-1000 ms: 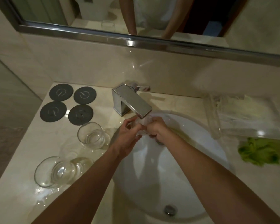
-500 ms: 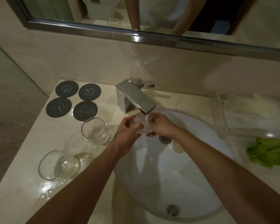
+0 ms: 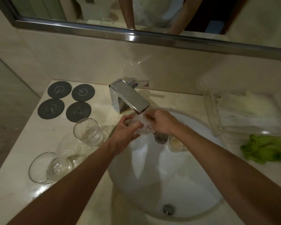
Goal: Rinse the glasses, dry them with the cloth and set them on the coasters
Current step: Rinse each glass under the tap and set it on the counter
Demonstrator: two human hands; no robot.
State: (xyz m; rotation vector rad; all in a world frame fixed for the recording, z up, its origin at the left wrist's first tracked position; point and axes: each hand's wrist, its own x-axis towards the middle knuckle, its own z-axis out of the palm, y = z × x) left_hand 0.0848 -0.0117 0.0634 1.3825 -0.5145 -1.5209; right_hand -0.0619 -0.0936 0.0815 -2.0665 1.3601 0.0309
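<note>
Under the chrome tap (image 3: 130, 96) my left hand (image 3: 125, 132) and my right hand (image 3: 162, 122) both grip a clear glass (image 3: 142, 125), with water running over it above the white sink (image 3: 169, 192). Two more clear glasses stand on the counter to the left, one near the sink (image 3: 88, 130) and one toward the front edge (image 3: 45, 168). Several dark round coasters (image 3: 65, 101) lie bare at the back left. A green cloth (image 3: 264, 150) lies crumpled on the counter at the right.
A clear plastic tray (image 3: 250, 112) with white items stands at the back right. The mirror's metal frame (image 3: 136, 36) runs along the wall above. A small object (image 3: 175, 143) sits in the basin by the overflow hole (image 3: 160, 137). The counter around the front glass is wet.
Both hands stay under the tap with the glass. They have turned it slightly between the fingers. The camera has shifted a little.
</note>
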